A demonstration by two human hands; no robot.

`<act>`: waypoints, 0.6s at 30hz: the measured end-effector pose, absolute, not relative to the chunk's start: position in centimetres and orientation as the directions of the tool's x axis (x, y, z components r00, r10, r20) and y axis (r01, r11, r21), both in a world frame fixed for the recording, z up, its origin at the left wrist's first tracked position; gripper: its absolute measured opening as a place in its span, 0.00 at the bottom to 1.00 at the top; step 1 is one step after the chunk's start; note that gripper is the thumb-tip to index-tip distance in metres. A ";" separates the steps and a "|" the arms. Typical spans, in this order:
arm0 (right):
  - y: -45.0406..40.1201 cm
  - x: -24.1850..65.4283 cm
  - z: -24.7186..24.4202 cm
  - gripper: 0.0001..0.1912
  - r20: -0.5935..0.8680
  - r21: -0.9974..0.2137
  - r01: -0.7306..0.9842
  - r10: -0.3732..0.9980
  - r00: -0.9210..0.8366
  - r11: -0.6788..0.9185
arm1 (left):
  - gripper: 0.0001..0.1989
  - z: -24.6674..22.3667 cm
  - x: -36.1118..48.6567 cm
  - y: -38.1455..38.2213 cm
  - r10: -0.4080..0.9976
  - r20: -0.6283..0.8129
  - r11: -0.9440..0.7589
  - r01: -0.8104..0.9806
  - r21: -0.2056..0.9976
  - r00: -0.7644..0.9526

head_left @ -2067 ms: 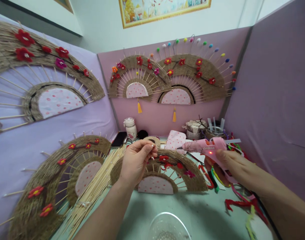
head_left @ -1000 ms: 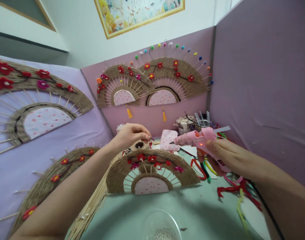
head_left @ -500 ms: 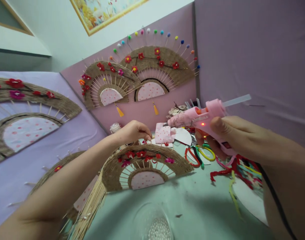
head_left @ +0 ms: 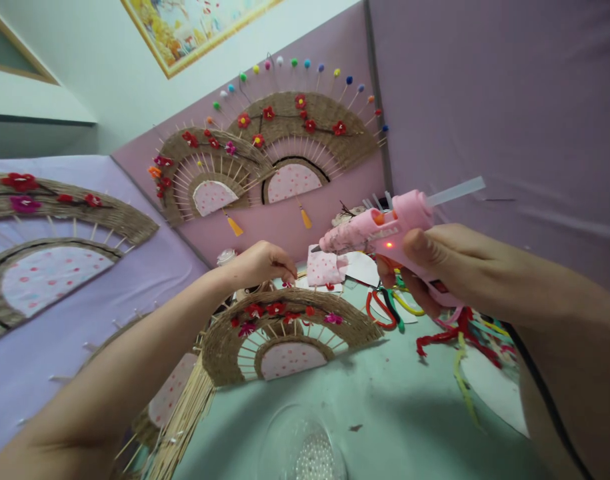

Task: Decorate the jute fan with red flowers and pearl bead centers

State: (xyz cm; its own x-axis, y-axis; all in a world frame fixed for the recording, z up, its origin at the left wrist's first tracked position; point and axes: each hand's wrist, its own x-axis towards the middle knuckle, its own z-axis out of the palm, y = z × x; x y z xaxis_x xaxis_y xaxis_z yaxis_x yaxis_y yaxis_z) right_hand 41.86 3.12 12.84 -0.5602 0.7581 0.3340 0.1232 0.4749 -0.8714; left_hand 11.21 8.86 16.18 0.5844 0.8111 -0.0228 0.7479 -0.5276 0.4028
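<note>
On the pale green table [head_left: 399,387], the twine fan [head_left: 292,358] already bears red and magenta flowers [head_left: 276,309], while a lone red blossom [head_left: 329,287] beyond its rim and the pearl beads [head_left: 315,457] look unattached, the right hand [head_left: 445,257] clasping a pink glue gun [head_left: 397,227], the left hand [head_left: 269,262] nearly closed behind the fan, its hold unclear.

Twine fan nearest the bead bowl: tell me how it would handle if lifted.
The twine fan would probably lift as one stiff piece, since its arch holds a clean curve. It looks light for its size, being open between its two twine bands. The red flowers sit on its face, so they might snag or pull loose.
</note>
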 end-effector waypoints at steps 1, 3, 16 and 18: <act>3.1 41.8 12.8 0.36 0.343 -0.865 0.119 0.748 -0.568 0.487 | 0.05 16.2 11.2 8.9 0.807 -0.026 -0.531 0.746 0.402 0.589; 3.1 41.8 12.8 0.36 0.363 -0.850 0.112 0.725 -0.585 0.515 | 0.04 16.1 11.2 9.0 0.799 -0.024 -0.543 0.738 0.401 0.600; 3.0 42.1 12.9 0.34 0.371 -0.838 0.120 0.716 -0.592 0.533 | 0.04 16.6 11.6 8.6 0.786 -0.094 -0.565 0.772 0.292 0.610; 3.0 42.1 12.8 0.34 0.375 -0.836 0.119 0.716 -0.588 0.536 | 0.05 16.5 11.7 8.6 0.784 -0.095 -0.570 0.772 0.281 0.613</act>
State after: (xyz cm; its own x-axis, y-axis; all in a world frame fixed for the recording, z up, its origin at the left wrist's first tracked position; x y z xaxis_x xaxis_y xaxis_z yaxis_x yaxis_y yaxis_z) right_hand 42.09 2.96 12.84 -0.5883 0.7164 0.3752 0.1192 0.5357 -0.8360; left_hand 11.67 8.62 16.54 0.6135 0.7839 -0.0952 0.7721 -0.5701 0.2808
